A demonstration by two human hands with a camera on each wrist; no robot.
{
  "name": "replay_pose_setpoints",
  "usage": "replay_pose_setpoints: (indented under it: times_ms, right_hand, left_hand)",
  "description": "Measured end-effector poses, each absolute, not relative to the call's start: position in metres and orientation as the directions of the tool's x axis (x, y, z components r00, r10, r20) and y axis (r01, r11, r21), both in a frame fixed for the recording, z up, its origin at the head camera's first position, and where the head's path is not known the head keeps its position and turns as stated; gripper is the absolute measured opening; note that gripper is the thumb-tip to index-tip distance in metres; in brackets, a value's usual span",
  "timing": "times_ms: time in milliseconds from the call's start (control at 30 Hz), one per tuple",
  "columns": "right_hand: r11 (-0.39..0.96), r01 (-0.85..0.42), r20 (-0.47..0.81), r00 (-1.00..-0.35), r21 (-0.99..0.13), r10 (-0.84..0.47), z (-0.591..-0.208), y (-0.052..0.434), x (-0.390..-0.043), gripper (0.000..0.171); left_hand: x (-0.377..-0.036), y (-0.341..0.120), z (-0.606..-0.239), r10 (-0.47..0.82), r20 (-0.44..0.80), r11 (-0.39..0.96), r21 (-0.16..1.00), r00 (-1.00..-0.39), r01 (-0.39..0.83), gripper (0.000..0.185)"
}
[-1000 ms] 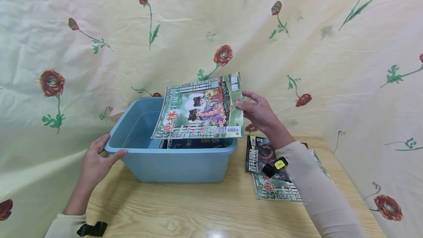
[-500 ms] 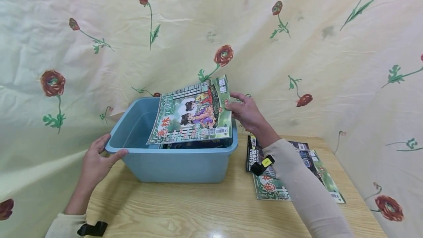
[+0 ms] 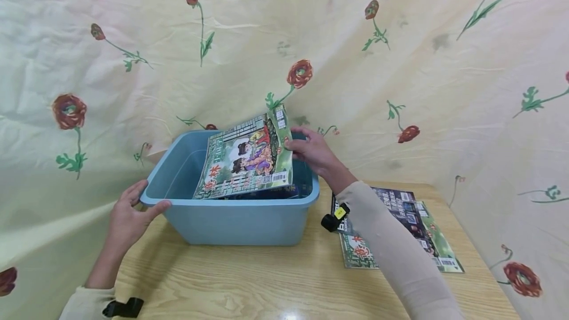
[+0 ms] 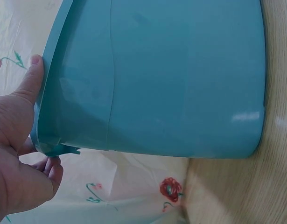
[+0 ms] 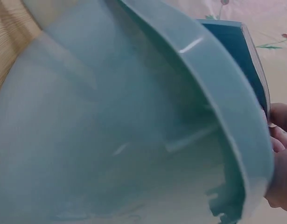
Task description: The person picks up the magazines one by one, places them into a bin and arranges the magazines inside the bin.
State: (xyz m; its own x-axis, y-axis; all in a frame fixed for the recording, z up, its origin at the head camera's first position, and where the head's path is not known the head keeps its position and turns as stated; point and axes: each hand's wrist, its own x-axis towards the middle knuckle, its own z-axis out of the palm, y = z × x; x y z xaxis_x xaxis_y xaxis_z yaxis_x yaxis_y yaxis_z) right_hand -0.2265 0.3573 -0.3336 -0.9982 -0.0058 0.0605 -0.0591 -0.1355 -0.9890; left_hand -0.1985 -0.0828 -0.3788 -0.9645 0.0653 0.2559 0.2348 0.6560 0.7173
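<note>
A blue plastic tub (image 3: 240,223) stands on the table. At its front left corner my left hand (image 3: 130,216) grips the rim, thumb along the front edge; the left wrist view shows the fingers (image 4: 54,175) curled beneath that corner. My right hand (image 3: 313,152) pinches the right edge of a green illustrated magazine (image 3: 246,157), thumb on its cover. Tilted, with its left edge lower, the magazine reaches down into the tub. Part of a dark blue printed cover (image 3: 284,192) shows under it inside. The tub's outer wall (image 5: 110,116) fills most of the right wrist view.
To the right of the tub lie overlapping magazines, a dark one (image 3: 402,211) above green ones (image 3: 444,246), partly hidden by my right sleeve (image 3: 391,246). A flowered cloth (image 3: 249,38) hangs behind the wooden table (image 3: 249,280).
My right hand has moved left and slightly down with the magazine, which now tilts deeper into the tub. My left hand has stayed on the rim.
</note>
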Motion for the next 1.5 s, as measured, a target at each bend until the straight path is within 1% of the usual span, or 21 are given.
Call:
replay_pose_setpoints:
  times_ms: [200, 500, 733, 1133, 1267, 1500]
  right_hand:
    - [-0.147, -0.053, 0.058, -0.998, -0.988, -0.032, -0.336, 0.345, -0.233, 0.053]
    - [-0.113, -0.014, 0.019, -0.999, -0.994, -0.049, -0.337, 0.334, -0.237, 0.052]
    - [-0.056, 0.001, 0.003, -0.996, -0.998, -0.085, -0.335, 0.327, -0.237, 0.049]
    - [0.016, 0.068, -0.07, -0.99, -0.998, -0.123, -0.337, 0.316, -0.236, 0.049]
    - [0.04, 0.088, -0.093, -0.987, -0.995, -0.13, -0.338, 0.314, -0.236, 0.049]
    - [0.067, 0.09, -0.098, -0.986, -0.994, -0.135, -0.338, 0.313, -0.237, 0.048]
  left_hand:
    - [-0.199, -0.084, -0.378, 0.072, 0.258, 0.659, 0.713, -0.963, 0.24, 0.096]
    - [-0.198, -0.085, -0.379, 0.078, 0.248, 0.663, 0.71, -0.966, 0.236, 0.096]
    - [-0.198, -0.085, -0.378, 0.082, 0.242, 0.667, 0.708, -0.967, 0.234, 0.096]
    - [-0.197, -0.084, -0.379, 0.089, 0.225, 0.669, 0.709, -0.97, 0.225, 0.097]
    - [-0.196, -0.084, -0.379, 0.094, 0.231, 0.669, 0.706, -0.968, 0.233, 0.096]
    - [-0.197, -0.084, -0.377, 0.088, 0.251, 0.676, 0.696, -0.964, 0.243, 0.095]
